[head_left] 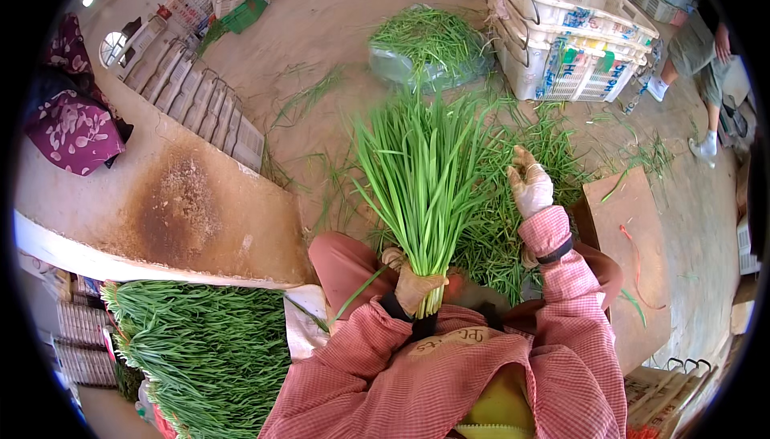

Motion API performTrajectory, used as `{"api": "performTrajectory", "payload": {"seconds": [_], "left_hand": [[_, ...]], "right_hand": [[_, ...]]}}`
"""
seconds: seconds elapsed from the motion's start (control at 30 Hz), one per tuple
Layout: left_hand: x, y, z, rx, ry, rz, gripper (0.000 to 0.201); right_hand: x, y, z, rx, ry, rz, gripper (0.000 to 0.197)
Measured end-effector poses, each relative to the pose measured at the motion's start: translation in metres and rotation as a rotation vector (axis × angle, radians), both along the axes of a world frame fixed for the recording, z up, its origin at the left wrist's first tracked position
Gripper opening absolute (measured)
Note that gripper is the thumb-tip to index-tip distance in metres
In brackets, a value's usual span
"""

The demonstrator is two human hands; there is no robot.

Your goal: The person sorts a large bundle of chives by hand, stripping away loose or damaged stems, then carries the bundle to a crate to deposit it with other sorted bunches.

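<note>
My left hand [417, 288], in a tan work glove, is closed around the stem ends of a thick bunch of green chives [421, 166]. The long leaves fan upward and away from me, above my lap. Off to the right, my right hand [532, 186] is raised in a pale glove with tan fingertips. Its fingers are loosely bent and apart, with nothing seen in them. Below and beyond that hand lies a heap of loose chive leaves [501, 238] on the floor.
Bundled chives [208, 351] are piled at the lower left, by a stained ledge [257, 222]. A cardboard sheet [642, 279] with a red strip lies to the right. White crates [577, 70] stand stacked beyond, beside a clear bag [393, 68] topped with trimmings. A person's legs [698, 62] show at far right.
</note>
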State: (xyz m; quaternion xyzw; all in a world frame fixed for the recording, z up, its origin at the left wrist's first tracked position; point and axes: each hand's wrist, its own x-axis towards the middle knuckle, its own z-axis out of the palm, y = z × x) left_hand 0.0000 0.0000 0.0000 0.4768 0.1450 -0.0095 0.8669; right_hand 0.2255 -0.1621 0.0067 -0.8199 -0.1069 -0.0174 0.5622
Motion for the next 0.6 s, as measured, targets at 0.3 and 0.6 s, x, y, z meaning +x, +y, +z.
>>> {"api": "performTrajectory", "payload": {"seconds": [0.3, 0.6], "left_hand": [[0.001, -0.001, 0.002, 0.054, -0.08, 0.042, 0.04], [0.002, 0.003, 0.01, 0.153, 0.026, 0.023, 0.042]], "right_hand": [[-0.048, 0.086, 0.101, -0.664, -0.612, 0.487, 0.047], [-0.025, 0.089, 0.084, -0.678, -0.082, 0.887, 0.032]]}}
